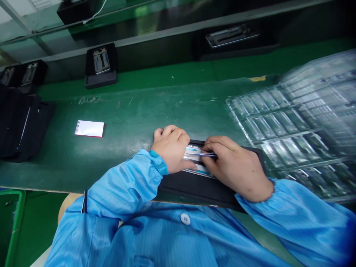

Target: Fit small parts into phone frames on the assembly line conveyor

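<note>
A phone frame (200,169) with white and blue strips lies in a black foam tray (194,186) at the near edge of the bench. My left hand (171,149) grips the frame's left end, thumb on the near side and fingers curled at the far side. Pinched in my right hand (236,165) is a pair of slim metal tweezers (210,154), pointing left across the frame. The right fingers cover the frame's right part. Whether the tweezer tips hold anything is too small to tell.
On the right are clear plastic trays (280,118), partly blurred. A small spiral notepad (89,128) lies left on the green bench (133,111). Black trays are stacked (20,126) at far left. Along the back, black holders carry phone frames (101,60), another (232,36) farther right.
</note>
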`<act>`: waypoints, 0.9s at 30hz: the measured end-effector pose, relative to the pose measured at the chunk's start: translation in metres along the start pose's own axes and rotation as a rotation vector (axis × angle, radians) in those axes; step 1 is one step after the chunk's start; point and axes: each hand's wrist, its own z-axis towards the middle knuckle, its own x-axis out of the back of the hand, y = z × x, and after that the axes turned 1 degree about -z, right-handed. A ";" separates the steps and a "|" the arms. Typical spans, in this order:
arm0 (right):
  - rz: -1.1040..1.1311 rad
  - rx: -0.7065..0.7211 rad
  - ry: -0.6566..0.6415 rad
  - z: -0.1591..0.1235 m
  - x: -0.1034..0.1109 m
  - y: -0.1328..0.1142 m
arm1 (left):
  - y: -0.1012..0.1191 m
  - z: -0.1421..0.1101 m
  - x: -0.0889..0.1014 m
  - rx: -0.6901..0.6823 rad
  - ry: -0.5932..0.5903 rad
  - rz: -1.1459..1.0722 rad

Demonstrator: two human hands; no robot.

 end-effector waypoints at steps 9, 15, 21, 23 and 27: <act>-0.140 0.101 0.018 -0.001 -0.002 -0.003 | 0.002 0.000 0.001 -0.001 0.000 0.010; -0.155 0.115 0.014 -0.006 0.006 -0.006 | 0.002 0.000 0.001 0.004 -0.004 0.008; -0.082 0.076 -0.005 -0.017 0.011 -0.005 | 0.001 0.001 0.000 0.006 -0.004 0.005; -0.057 0.078 -0.007 -0.019 0.010 -0.002 | 0.001 0.001 0.000 0.011 -0.003 0.002; -0.047 0.110 0.022 -0.021 0.009 0.004 | 0.001 0.001 0.000 0.010 -0.009 -0.003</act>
